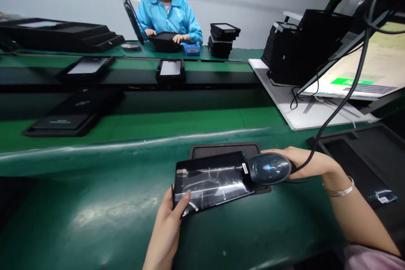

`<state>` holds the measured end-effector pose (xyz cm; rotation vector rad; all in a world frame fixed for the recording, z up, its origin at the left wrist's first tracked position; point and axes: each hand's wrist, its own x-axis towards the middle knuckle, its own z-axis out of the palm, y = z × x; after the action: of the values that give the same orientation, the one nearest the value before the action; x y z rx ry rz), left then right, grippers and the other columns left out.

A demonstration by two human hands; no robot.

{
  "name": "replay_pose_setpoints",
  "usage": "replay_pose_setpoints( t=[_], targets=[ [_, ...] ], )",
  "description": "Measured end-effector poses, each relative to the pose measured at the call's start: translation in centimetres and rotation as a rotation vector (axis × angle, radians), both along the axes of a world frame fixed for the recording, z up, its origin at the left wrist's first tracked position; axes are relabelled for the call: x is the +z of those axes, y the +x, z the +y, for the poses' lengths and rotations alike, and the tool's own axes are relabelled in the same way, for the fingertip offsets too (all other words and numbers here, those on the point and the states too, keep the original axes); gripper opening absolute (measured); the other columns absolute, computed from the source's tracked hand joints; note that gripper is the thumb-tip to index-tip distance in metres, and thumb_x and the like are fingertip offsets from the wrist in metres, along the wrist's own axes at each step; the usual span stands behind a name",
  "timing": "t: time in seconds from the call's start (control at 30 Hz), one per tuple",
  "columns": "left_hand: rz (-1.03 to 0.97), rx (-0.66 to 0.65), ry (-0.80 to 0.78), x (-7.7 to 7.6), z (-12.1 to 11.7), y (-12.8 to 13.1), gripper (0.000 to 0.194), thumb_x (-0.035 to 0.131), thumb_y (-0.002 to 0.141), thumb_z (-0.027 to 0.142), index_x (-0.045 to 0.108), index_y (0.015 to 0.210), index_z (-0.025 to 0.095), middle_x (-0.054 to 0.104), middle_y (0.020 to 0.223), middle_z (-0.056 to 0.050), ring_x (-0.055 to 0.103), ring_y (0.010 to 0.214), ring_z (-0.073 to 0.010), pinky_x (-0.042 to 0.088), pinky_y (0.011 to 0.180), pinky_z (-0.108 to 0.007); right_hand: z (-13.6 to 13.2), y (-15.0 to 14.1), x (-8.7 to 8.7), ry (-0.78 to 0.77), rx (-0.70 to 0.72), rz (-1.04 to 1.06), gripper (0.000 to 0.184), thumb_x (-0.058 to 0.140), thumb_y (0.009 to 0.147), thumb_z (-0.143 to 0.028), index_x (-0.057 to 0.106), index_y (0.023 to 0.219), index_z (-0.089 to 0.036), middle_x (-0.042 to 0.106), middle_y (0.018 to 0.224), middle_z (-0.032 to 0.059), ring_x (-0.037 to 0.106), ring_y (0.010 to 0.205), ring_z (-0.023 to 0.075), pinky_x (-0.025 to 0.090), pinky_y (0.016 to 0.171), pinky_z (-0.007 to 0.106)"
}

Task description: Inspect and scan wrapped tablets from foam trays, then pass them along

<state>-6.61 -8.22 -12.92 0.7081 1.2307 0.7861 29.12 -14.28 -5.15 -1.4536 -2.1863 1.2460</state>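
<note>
My left hand [171, 213] grips the left end of a black tablet [211, 183], thumb on its glossy front and the other fingers underneath. A small white label [244, 168] sits near the tablet's right edge. Held in my right hand [299, 160] is a dark barcode scanner [268, 168] with a blue light on top. The scanner's head is at the tablet's right end, close to the label; whether they touch, I cannot tell. Much of my right hand is hidden behind the scanner. Beneath the tablet lies a black foam tray [226, 149], partly covered.
A scanner cable [340, 114] hangs at the right before a monitor [363, 71]. Black trays [294, 55] stand stacked on a white board [294, 114]. Tablets in trays [171, 69] lie on the green line beyond. Opposite, a person in blue [171, 14] handles a black tray.
</note>
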Motion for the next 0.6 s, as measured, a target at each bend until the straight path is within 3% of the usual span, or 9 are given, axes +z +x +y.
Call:
replay_pose_setpoints(
  t=[0.2, 0.4, 0.47, 0.6],
  targets=[
    [0.012, 0.005, -0.003, 0.0, 0.0, 0.0, 0.061, 0.082, 0.058, 0.038, 0.06, 0.112, 0.02, 0.073, 0.1, -0.004, 0.067, 0.094, -0.0232, 0.052, 0.073, -0.024, 0.1, -0.2, 0.2, -0.001, 0.001, -0.006, 0.067, 0.063, 0.08, -0.026, 0.037, 0.142, -0.018, 0.064, 0.119, 0.0071, 0.064, 0.1, 0.0206, 0.047, 0.086, 0.029],
    [0.022, -0.012, -0.02, -0.3, 0.2, -0.3, 0.065, 0.084, 0.056, 0.041, 0.058, 0.112, 0.021, 0.073, 0.101, -0.002, 0.067, 0.096, -0.0225, 0.053, 0.072, -0.022, 0.0, 0.0, 0.1, 0.041, -0.04, -0.033, 0.07, 0.066, 0.078, -0.025, 0.037, 0.142, -0.018, 0.062, 0.125, 0.0069, 0.062, 0.107, 0.0205, 0.046, 0.09, 0.027],
    [0.048, -0.007, -0.044, -0.4, 0.2, -0.4, 0.068, 0.084, 0.054, 0.041, 0.058, 0.114, 0.023, 0.073, 0.102, -0.001, 0.067, 0.097, -0.0229, 0.053, 0.072, -0.022, -0.1, 0.6, -0.5, 0.071, -0.123, -0.062, 0.072, 0.068, 0.076, -0.027, 0.039, 0.141, -0.018, 0.063, 0.124, 0.0063, 0.062, 0.107, 0.0209, 0.046, 0.091, 0.027],
    [0.114, 0.005, 0.006, -1.0, 0.2, -0.8, 0.065, 0.077, 0.062, 0.047, 0.057, 0.12, 0.026, 0.073, 0.104, 0.0, 0.067, 0.097, -0.0242, 0.055, 0.075, -0.026, -0.8, 2.7, -2.7, 0.057, -0.472, -0.128, 0.074, 0.069, 0.07, -0.027, 0.042, 0.138, -0.018, 0.062, 0.124, 0.008, 0.059, 0.111, 0.0254, 0.044, 0.098, 0.034]
  ],
)
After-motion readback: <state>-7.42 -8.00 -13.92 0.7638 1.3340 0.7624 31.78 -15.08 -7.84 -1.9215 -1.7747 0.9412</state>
